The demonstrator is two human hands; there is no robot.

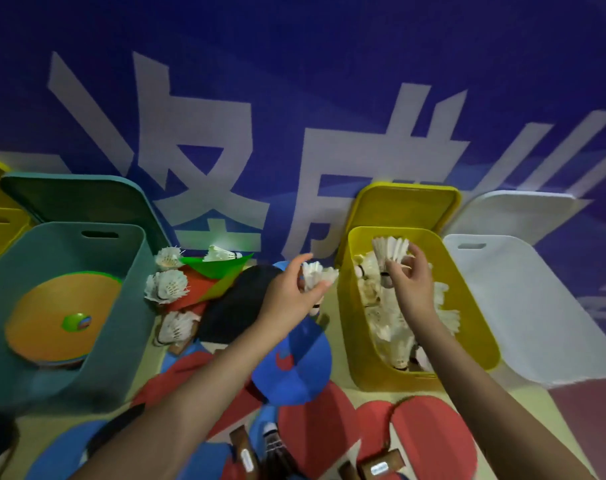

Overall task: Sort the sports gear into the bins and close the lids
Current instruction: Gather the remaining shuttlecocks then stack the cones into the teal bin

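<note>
Head view. Right hand over yellow bin, fingers pinched round the cork end of a white shuttlecock; long axis near upright, feather skirt up, cork down toward the bin. Left hand just left of the yellow bin's rim, fingers curled round a second shuttlecock; feathers up and to the right toward the bin, cork end hidden in the palm. Yellow bin open, heaped with white shuttlecocks lying at mixed angles; its yellow lid propped behind it against the blue banner wall. Teal bin at left, open, holding an orange-faced paddle lying flat; teal lid leaning behind. White bin at right, white lid behind it. Loose shuttlecocks between teal bin and left hand, lying on red and green paddles, skirts mostly leftward. Black paddle under the left forearm. Blue paddle and red paddles on the near surface, wooden handles toward the camera.
</note>
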